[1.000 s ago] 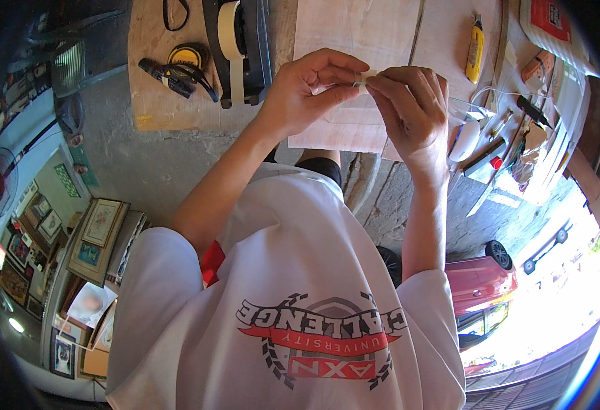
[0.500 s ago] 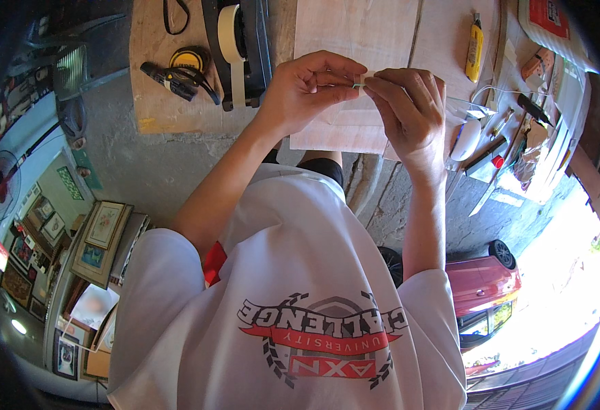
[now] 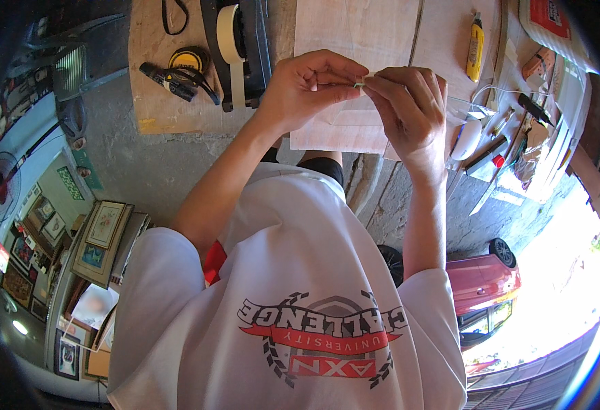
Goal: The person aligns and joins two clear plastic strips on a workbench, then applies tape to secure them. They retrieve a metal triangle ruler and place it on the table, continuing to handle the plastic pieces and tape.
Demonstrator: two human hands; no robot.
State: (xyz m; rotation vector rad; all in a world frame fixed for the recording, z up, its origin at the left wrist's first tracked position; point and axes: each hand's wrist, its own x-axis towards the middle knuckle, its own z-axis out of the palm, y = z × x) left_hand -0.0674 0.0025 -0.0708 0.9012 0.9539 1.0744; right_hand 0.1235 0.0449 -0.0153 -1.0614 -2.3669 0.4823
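My left hand (image 3: 310, 92) and my right hand (image 3: 412, 109) meet fingertip to fingertip above a pale wooden board (image 3: 337, 133). Between them is a tiny, thin, pale green piece (image 3: 359, 83), pinched at both ends; its kind is too small to make out. Thumb and index finger of my left hand close on one side of it. The fingers of my right hand press together on the other side and partly cover it.
Left of the board, a tape dispenser (image 3: 230, 37), a black-and-yellow tape measure (image 3: 189, 60) and a black flashlight-like object (image 3: 166, 82) lie together. To the right are a yellow utility knife (image 3: 475, 51), a white rounded object (image 3: 466, 140) and assorted tools. A red car (image 3: 484, 287) stands behind me.
Both hands stay nearly in place. The small piece between the fingertips has shifted slightly and shows a little more green.
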